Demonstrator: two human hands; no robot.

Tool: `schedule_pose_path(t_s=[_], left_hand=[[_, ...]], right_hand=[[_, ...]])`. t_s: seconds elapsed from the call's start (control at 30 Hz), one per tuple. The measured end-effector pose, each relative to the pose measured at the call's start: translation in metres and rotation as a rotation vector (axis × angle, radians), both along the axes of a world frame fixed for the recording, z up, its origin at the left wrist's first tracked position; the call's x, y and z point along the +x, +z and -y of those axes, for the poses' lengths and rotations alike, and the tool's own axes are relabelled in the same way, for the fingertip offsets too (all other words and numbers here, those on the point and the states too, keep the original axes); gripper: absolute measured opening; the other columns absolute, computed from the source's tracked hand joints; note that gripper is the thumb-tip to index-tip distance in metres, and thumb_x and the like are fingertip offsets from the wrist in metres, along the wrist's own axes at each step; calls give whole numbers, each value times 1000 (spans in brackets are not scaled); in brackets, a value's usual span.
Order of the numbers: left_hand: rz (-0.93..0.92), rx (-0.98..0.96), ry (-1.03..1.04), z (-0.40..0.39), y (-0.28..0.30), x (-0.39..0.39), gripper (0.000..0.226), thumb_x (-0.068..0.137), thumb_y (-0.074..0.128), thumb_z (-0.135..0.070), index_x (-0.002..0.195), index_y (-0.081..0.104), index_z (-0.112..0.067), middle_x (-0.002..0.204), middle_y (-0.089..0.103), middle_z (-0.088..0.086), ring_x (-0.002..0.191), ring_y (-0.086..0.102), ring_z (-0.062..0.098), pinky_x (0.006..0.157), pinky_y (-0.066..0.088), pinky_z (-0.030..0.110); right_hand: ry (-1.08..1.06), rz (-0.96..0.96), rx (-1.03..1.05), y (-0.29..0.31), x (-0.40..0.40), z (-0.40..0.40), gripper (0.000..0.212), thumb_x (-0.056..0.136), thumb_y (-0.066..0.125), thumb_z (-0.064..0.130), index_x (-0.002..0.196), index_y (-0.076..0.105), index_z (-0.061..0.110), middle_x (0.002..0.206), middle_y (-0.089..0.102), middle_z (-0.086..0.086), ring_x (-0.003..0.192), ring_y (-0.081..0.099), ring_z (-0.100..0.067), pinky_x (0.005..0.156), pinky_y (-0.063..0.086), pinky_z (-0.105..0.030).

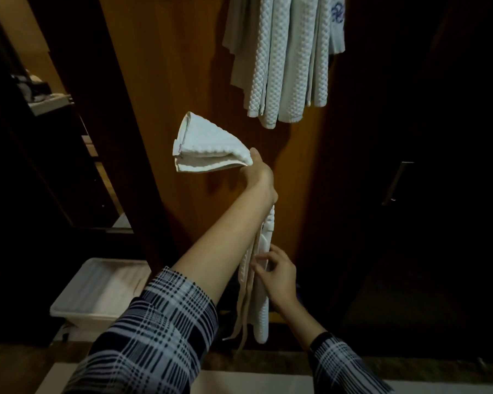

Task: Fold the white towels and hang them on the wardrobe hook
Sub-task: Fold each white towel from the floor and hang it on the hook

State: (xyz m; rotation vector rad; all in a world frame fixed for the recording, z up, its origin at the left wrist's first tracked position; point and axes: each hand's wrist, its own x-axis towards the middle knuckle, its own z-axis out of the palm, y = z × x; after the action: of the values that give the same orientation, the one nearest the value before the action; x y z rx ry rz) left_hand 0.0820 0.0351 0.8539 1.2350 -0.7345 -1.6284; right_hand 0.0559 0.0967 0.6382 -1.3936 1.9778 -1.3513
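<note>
Gripping a folded white towel (211, 149) in the left hand (259, 172), fingers hidden, probably curled; right hand (276, 271) fingers (261, 257) spread, touching its hanging end.

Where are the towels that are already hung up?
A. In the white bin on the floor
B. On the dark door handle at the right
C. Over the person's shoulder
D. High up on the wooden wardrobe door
D: the hung towels dangle at the top of the wooden door, above the left hand holding a folded towel; the bin holds none.
</note>
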Motion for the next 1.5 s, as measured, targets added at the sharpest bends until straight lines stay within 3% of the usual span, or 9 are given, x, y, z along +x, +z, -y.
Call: schedule_pose_path(t_s=[0.3, 0.4, 0.57, 0.7, 0.97, 1.1, 1.23, 1.43, 1.5], left_hand=[[-150, -32, 83, -3, 9, 5, 64, 94, 37, -55, 145, 27, -18, 149, 35, 6, 135, 35, 27, 108, 30, 41], [-138, -45, 95, -2, 12, 7, 66, 93, 36, -57, 145, 27, -17, 148, 36, 7, 134, 36, 28, 107, 30, 42], [-57, -110, 116, 2, 9, 12, 65, 92, 37, -58, 137, 38, -11, 137, 48, 9, 124, 45, 30, 94, 35, 39], [-38, -130, 133, 7, 9, 16, 65, 92, 40, -58, 136, 39, -10, 130, 52, 10, 106, 49, 24, 82, 34, 35], [-85, -143, 116, 4, 24, 13, 66, 93, 36, -58, 136, 37, -9, 134, 49, 12, 122, 46, 32, 99, 36, 44], [-112, -169, 115, 10, 32, 17, 65, 93, 35, -58, 138, 35, -10, 135, 47, 13, 122, 45, 33, 100, 37, 46], [-104, -200, 151, 20, 37, 26, 64, 94, 36, -57, 136, 37, -10, 120, 53, 10, 112, 49, 30, 96, 39, 44], [-183, -194, 181, 32, 34, 45, 69, 94, 37, -55, 147, 17, -15, 150, 28, 15, 134, 33, 39, 108, 30, 57], [-201, -189, 187, 32, 31, 48, 68, 94, 39, -54, 147, 19, -16, 150, 28, 16, 133, 33, 40, 108, 30, 57]], right_hand=[[-197, 77, 120, -40, 16, -3, 38, 86, 67, 20, 123, 62, 17, 146, 41, -3, 134, 37, -20, 116, 23, -38], [-275, -12, 245, -47, 17, 3, 33, 89, 61, 30, 121, 63, 21, 144, 41, 2, 135, 35, -14, 116, -5, -38], [-330, -56, 358, -52, 13, 16, 27, 94, 52, 31, 115, 63, 18, 142, 41, 1, 133, 34, -15, 114, -9, -42], [-322, -5, 277, -55, 7, 15, 27, 94, 52, 24, 119, 59, 16, 139, 45, -2, 130, 38, -17, 115, -5, -38], [-292, -11, 313, -37, 14, 30, 33, 89, 60, 30, 122, 61, 26, 142, 39, -2, 131, 34, -22, 117, 12, -44], [-266, -39, 251, -28, 17, 32, 16, 88, 58, 19, 99, 70, 17, 138, 43, -5, 125, 41, -25, 109, 30, -37], [-128, -33, 102, -28, 22, 18, 20, 95, 45, 8, 110, 56, 0, 140, 38, -15, 122, 44, -26, 95, 31, -18], [-93, 4, 32, -35, 9, 2, 10, 100, 37, 16, 92, 43, 17, 74, 50, 4, 64, 50, -12, 59, 34, -29], [-128, -3, 49, -38, 5, 2, 8, 99, 41, 18, 92, 44, 18, 69, 52, 1, 61, 51, -18, 54, 37, -35]])
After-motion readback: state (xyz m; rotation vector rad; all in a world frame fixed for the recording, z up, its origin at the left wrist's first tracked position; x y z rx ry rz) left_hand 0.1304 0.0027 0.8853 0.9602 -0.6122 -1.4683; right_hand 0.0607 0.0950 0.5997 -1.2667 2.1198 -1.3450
